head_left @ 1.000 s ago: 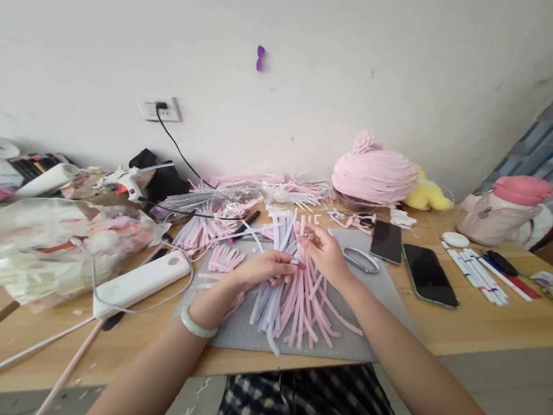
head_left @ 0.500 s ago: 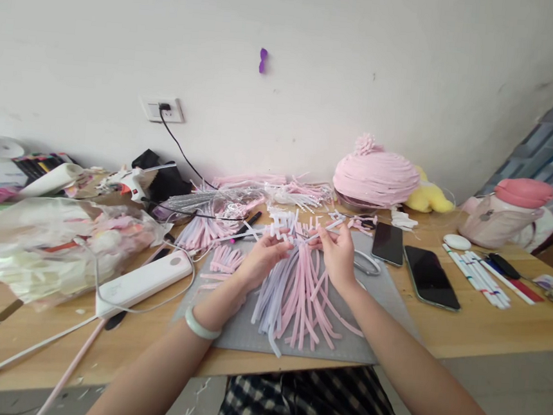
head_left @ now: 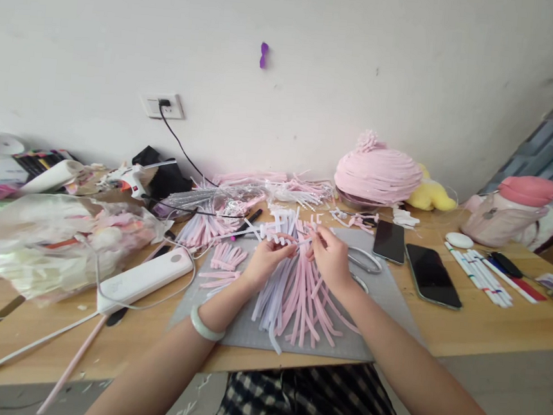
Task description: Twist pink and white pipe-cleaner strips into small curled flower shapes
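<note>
Both hands have drawn closer together over the grey mat (head_left: 384, 307). Left hand (head_left: 266, 258) and right hand (head_left: 331, 259) each pinch, fingers curled, the upper ends of the pink and white strips (head_left: 292, 296), which fan out toward the table's near edge.

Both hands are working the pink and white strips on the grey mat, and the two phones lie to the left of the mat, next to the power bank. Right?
Not quite. In the head view the two phones lie right of the grey mat, away from the power bank. Both the left hand and right hand do work the strips.
</note>
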